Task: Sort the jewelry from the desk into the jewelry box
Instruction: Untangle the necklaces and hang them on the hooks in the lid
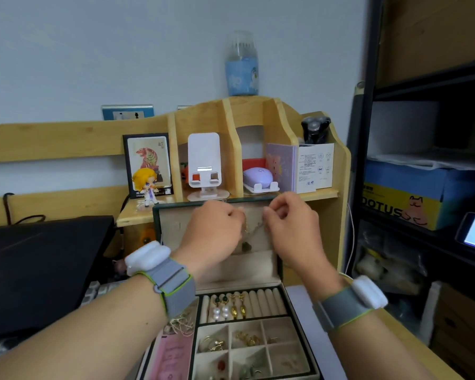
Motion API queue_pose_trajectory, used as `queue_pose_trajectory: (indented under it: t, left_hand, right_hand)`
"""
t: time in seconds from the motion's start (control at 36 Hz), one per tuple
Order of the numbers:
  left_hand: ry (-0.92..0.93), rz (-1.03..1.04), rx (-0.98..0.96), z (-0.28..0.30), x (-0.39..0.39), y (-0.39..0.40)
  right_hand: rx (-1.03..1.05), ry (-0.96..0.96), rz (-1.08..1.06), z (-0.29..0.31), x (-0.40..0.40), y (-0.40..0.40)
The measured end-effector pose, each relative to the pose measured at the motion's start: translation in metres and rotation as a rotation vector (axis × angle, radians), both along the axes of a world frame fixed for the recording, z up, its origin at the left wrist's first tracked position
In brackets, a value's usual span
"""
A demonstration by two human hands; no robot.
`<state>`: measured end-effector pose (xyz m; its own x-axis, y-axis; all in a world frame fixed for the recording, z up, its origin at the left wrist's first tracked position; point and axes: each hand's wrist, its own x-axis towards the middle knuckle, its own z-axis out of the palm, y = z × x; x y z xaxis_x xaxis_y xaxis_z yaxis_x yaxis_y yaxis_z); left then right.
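Necklace (246,237): fine chain with small dark pendant, hanging at 12 o'clock against jewelry box lid (173,229). Your left hand (214,231) and right hand (291,229) each pinch the chain. Light, limp, tangle-prone; you should hold it near the clasp ends.

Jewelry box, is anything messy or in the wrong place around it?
Yes. A tangle of thin gold chains lies heaped just outside the jewelry box, by its left edge under the left wrist, not in any compartment. Inside, the earrings sit neatly, and both hands hold a necklace against the lid.
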<state>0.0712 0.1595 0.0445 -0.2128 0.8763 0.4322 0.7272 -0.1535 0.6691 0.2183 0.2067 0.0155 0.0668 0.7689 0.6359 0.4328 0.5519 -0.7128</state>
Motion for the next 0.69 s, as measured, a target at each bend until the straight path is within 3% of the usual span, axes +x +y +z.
queue_pose_trajectory:
  t: [0.11, 0.25, 0.69]
  left_hand:
    - [-0.213, -0.124, 0.038, 0.022, 0.003, -0.009]
    - [-0.359, -0.222, 0.024, 0.052, 0.008, -0.012]
    - [-0.234, -0.235, 0.014, 0.091, 0.010, -0.012]
  right_hand:
    - [-0.233, 0.298, 0.297, 0.028, 0.018, -0.010]
    - [-0.282, 0.317, 0.434, 0.042, 0.039, -0.018]
    - [-0.267, 0.286, 0.498, 0.045, 0.038, -0.027]
